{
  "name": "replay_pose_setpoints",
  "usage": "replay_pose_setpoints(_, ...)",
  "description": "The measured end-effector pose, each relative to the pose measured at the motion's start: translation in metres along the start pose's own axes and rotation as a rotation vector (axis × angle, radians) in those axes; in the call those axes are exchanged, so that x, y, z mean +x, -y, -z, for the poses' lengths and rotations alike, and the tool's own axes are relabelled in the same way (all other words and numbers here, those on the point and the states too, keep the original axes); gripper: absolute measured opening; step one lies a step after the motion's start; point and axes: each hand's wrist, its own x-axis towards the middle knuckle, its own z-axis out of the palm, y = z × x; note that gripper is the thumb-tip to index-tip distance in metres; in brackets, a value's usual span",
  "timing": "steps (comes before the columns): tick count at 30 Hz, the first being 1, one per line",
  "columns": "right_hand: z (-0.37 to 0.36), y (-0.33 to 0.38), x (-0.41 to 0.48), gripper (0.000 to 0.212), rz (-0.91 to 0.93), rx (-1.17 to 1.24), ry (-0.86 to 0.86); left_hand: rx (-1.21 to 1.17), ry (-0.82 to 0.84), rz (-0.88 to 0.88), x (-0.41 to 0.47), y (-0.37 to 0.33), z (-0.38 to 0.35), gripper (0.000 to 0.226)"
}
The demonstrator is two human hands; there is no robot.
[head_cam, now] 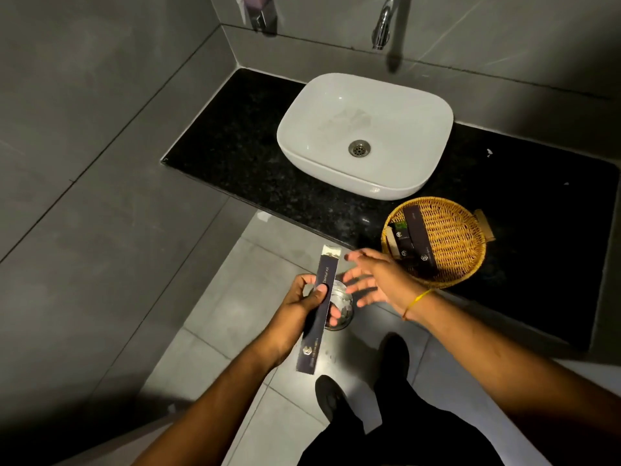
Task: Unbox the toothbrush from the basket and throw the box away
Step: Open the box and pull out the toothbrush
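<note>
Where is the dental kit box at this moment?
In the head view, the dental kit box is in the left hand, lower centre, above the floor, left of the basket.

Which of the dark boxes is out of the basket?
The long dental kit box, held in the left hand over the floor. The other dark boxes lie in the wicker basket.

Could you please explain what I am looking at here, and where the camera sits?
There is no machine: a person wears one camera on the head, looking down at their own two hands. The left hand grips a long dark box labelled as a dental kit, its top end open. The right hand is open and empty beside it. On the black counter stand a white basin and a wicker basket holding more dark boxes. A small round bin sits on the floor below the hands.
</note>
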Motion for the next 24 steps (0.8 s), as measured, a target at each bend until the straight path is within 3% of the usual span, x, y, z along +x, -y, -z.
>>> replay_pose_setpoints(4,-0.027,-0.041,-0.035,0.040,-0.164,0.122,0.104,-0.166,-0.156,-0.062,0.008,-0.003,-0.014,0.007)
replay_pose_setpoints(6,-0.035,-0.060,-0.049,0.050,-0.180,0.226,0.170,-0.286,-0.219,-0.088,0.011,-0.009,-0.021,0.008)
replay_pose_setpoints(7,-0.035,-0.066,-0.054,0.046,-0.161,0.284,0.177,-0.367,-0.245,-0.096,0.011,-0.015,-0.024,0.010)
replay_pose_setpoints(9,-0.030,-0.075,-0.062,0.032,-0.100,0.449,0.143,-0.532,-0.253,-0.113,0.011,-0.025,-0.029,0.012)
replay_pose_setpoints(11,-0.025,-0.076,-0.067,0.032,-0.046,0.642,0.088,-0.644,-0.221,-0.126,0.011,-0.031,-0.033,0.021)
replay_pose_setpoints(16,-0.014,-0.059,-0.062,0.010,0.107,0.959,-0.079,-0.707,-0.130,-0.142,0.015,-0.026,-0.044,0.033)
replay_pose_setpoints(18,-0.008,-0.046,-0.059,0.009,0.171,0.960,-0.087,-0.752,-0.083,-0.123,0.013,-0.028,-0.044,0.034)
replay_pose_setpoints(21,0.006,-0.022,-0.062,0.021,0.249,0.816,-0.107,-0.864,-0.063,-0.099,0.002,-0.043,-0.037,0.011)
replay_pose_setpoints(24,0.019,0.004,-0.071,0.022,0.362,0.567,-0.071,-0.983,-0.133,-0.089,-0.001,-0.056,-0.024,0.034)
